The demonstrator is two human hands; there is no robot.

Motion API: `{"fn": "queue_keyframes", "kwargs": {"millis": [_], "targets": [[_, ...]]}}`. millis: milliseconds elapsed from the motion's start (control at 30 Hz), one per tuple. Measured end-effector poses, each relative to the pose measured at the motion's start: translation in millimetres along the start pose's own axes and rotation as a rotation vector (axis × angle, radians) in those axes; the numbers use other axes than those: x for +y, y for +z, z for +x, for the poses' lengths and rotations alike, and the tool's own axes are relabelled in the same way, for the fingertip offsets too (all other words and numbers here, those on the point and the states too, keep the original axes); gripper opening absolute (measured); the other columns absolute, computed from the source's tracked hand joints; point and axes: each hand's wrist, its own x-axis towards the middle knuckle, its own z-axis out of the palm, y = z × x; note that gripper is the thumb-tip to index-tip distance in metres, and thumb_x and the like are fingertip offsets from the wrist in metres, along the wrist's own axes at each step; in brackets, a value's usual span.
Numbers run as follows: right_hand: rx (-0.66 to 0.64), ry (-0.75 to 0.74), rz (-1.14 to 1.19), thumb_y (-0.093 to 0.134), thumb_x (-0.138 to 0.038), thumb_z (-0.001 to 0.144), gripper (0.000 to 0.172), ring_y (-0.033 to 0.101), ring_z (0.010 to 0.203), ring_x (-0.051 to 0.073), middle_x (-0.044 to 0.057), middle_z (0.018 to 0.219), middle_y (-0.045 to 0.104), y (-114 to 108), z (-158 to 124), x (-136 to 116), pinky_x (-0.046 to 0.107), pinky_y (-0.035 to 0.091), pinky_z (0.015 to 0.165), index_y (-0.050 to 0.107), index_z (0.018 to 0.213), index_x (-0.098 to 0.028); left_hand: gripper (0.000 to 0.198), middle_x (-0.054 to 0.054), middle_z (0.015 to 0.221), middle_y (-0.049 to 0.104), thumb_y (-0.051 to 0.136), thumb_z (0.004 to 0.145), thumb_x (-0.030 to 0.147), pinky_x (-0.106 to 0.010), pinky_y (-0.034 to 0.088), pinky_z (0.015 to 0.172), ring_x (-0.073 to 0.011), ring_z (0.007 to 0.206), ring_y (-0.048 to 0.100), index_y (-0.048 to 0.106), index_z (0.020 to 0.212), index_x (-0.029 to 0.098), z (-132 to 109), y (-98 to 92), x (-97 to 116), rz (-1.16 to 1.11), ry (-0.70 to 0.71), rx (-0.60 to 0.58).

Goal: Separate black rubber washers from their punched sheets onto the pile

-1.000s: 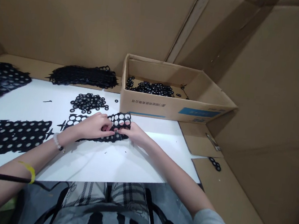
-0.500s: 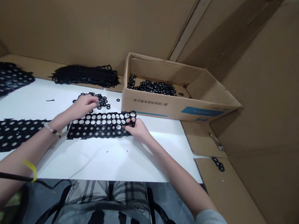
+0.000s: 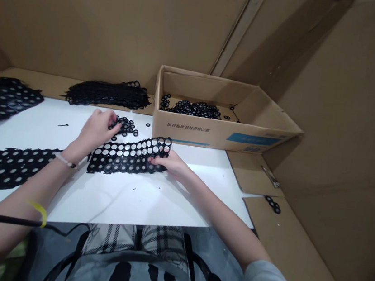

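My right hand [image 3: 175, 164] pinches the right end of a black perforated sheet [image 3: 119, 163], its thumb on top. The far rows of this sheet have open round holes, while the near rows hold dull grey discs. Over the left side of a small pile of black rings [image 3: 127, 126] is my left hand [image 3: 99, 128]. Its thumb and fingertips are apart, with rings visible between and beside them; whether one touches a ring is hard to see.
An open cardboard box [image 3: 188, 130] with many black rings inside stands behind the sheet. A stack of black sheets [image 3: 107, 94] lies at the back. Other perforated sheets [image 3: 9, 169] lie at left. A black cable [image 3: 3, 219] crosses the lower left.
My left hand has shifted slightly left and its thumb and fingers have parted. The sheet's far right edge, held by my right hand, has tilted a little.
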Motion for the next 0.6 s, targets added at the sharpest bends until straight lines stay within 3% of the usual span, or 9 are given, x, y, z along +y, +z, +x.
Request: {"fn": "queue_keyframes", "kwargs": {"millis": [133, 200, 433, 600], "targets": [[0.033, 0.037, 0.097, 0.071, -0.017, 0.051, 0.023, 0.058, 0.071, 0.014, 0.001, 0.073, 0.064, 3, 1, 2, 0.027, 0.045, 0.071, 0.061, 0.073, -0.014, 0.035, -0.004, 0.073, 0.057, 0.045, 0.091, 0.045, -0.029, 0.039, 0.067, -0.0182, 0.073, 0.051, 0.055, 0.071, 0.019, -14, -7.8, 36, -0.273, 0.387, -0.291], [0.033, 0.035, 0.124, 0.068, -0.016, 0.052, 0.023, 0.058, 0.071, 0.014, 0.000, 0.073, 0.064, 4, 0, 0, 0.026, 0.044, 0.070, 0.060, 0.073, -0.015, 0.039, -0.003, 0.069, 0.057, 0.048, 0.090, 0.050, -0.029, 0.038, 0.066, -0.0174, 0.069, 0.050, 0.055, 0.067, 0.018, -21, -6.5, 50, -0.278, 0.479, -0.390], [-0.005, -0.014, 0.091, 0.065, -0.012, 0.052, 0.027, 0.063, 0.079, 0.016, -0.005, 0.065, 0.058, 7, -5, -4, 0.025, 0.043, 0.074, 0.045, 0.069, -0.019, 0.033, -0.003, 0.060, 0.055, 0.050, 0.087, 0.040, -0.029, 0.035, 0.062, -0.0187, 0.068, 0.049, 0.049, 0.061, 0.019, -30, 9.9, 63, -0.192, 0.478, -0.463], [-0.035, -0.156, -0.074, 0.073, -0.023, 0.055, 0.034, 0.053, 0.065, 0.011, -0.007, 0.063, 0.050, 5, -2, 1, 0.024, 0.039, 0.065, 0.043, 0.072, -0.020, 0.027, -0.003, 0.056, 0.053, 0.049, 0.082, 0.032, -0.032, 0.036, 0.065, -0.0204, 0.068, 0.050, 0.046, 0.058, 0.020, -36, 13.7, 71, -0.092, 0.469, -0.425]]}}
